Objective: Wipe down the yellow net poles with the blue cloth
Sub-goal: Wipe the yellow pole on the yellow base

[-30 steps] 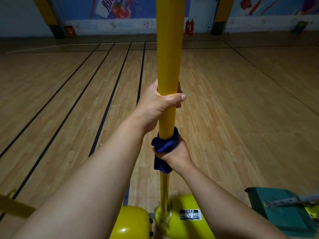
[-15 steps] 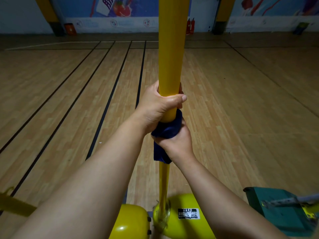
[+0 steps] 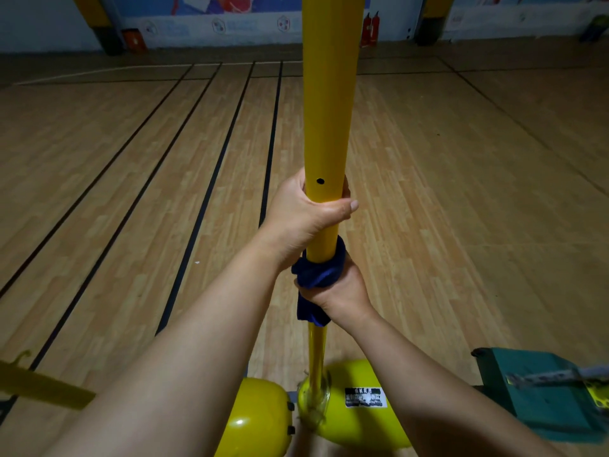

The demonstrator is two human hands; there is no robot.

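Yellow pole (image 3: 328, 120) upright (small hole); blue cloth (image 3: 316, 275) bunched around it.

The right hand (image 3: 336, 291) and blue cloth (image 3: 318, 272) sit slightly lower on the yellow pole (image 3: 326, 127) than half a second ago

Left hand (image 3: 306, 219) on pole (image 3: 329, 110) above cloth (image 3: 316, 275) in right hand (image 3: 342, 291).

glossy smooth yellow pole (image 3: 329, 127); soft matt blue cloth (image 3: 318, 275); wood-plank floor (image 3: 131, 192), satin sheen.
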